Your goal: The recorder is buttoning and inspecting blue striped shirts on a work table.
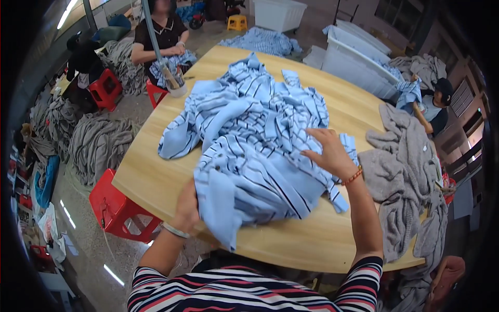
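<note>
- I see the left hand (187, 205) at the near edge of the wooden table (156, 177), fingers closed around a bunched fold of the striped blue garment (249, 182)
- I see the right hand (328, 153) resting on top of the same garment, fingers spread and slightly curled, pressing on the cloth; I cannot tell whether it pinches any fabric
- The garment lies at the near middle of the table, its lower fold hanging towards the table edge beside the left hand
- Behind it, touching it, lies a pile of blue striped garments (249, 109) across the table centre
- A heap of grey garments (405, 171) lies on the right side of the table, just beside the right hand
- A red stool (117, 208) stands on the floor left of the table
- White bins (358, 60) stand beyond the far right edge
</note>
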The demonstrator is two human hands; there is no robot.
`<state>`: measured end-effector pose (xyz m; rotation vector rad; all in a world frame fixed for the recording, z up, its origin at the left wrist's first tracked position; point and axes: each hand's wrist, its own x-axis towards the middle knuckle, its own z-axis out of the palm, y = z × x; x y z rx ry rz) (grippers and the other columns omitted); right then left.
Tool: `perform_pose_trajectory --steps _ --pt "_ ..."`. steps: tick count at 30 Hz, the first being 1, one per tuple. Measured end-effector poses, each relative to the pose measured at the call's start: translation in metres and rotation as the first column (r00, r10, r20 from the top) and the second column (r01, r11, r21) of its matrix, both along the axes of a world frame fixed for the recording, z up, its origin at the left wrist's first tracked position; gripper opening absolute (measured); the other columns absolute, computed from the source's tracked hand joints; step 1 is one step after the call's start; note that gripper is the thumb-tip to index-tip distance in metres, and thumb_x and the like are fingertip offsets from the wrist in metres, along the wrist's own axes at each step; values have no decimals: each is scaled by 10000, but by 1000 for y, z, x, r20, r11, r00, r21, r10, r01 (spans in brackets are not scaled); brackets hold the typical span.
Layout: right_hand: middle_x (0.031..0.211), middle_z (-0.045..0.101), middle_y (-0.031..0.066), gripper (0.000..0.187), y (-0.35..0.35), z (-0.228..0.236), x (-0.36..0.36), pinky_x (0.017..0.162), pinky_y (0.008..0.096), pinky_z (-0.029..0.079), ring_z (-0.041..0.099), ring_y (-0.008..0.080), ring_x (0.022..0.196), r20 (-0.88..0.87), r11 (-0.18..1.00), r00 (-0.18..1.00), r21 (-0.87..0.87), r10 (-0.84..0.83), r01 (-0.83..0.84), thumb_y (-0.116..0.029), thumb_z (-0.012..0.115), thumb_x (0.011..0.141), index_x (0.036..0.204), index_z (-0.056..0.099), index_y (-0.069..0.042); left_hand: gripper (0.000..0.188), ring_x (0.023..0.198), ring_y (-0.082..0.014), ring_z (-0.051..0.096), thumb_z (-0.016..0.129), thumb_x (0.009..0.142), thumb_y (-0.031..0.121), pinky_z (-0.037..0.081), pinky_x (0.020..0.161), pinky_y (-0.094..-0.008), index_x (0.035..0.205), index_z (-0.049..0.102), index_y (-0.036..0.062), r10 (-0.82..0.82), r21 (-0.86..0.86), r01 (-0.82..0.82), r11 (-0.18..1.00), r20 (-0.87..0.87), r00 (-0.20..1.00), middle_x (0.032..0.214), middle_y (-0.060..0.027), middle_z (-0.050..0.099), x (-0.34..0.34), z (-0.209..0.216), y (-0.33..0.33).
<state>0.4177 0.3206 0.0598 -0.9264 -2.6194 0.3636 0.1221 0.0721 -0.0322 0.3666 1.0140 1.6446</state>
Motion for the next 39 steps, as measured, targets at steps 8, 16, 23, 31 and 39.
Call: perform_pose_trajectory --steps 8,16,23,31,39 --pt "1432 350 217 880 -42 -69 5 1066 444 305 369 381 1281 61 996 998 -87 -31 37 -324 805 655 1413 397 -138 573 1101 -246 500 670 848 269 408 942 -356 1313 440 26 13 -136 -209 968 -808 588 1181 -100 515 7 -6 -41" --pt "1176 530 181 649 -101 -89 23 841 402 448 541 333 997 -61 992 991 -62 -115 111 -143 700 715 1324 475 -119 401 882 -124 552 635 850 106 447 786 -256 1216 533 -23 17 -52 -192 980 -941 339 906 -51 593 16 -43 -30" --pt "887 638 113 230 -85 -42 58 769 302 465 604 205 827 -413 974 883 -102 -225 201 23 527 861 1065 631 -2 154 763 -44 487 524 948 129 427 683 -219 988 603 3 405 185 -476 860 -815 415 844 21 581 -40 -7 -26" --pt "887 604 12 232 -111 12 180 677 219 441 522 69 760 -601 859 635 -194 -486 474 -102 507 926 1102 612 7 190 890 -83 543 456 993 111 432 800 -218 1083 589 10 517 426 -338 839 -819 251 991 -35 608 -111 44 7" --pt "866 658 192 260 -152 -122 197 787 393 486 618 327 836 47 749 795 -306 -605 588 -77 469 803 931 682 -1 328 1031 -330 530 658 812 105 430 848 -388 1114 559 24 138 137 18 990 -970 -203 1094 -159 577 -36 1 14"
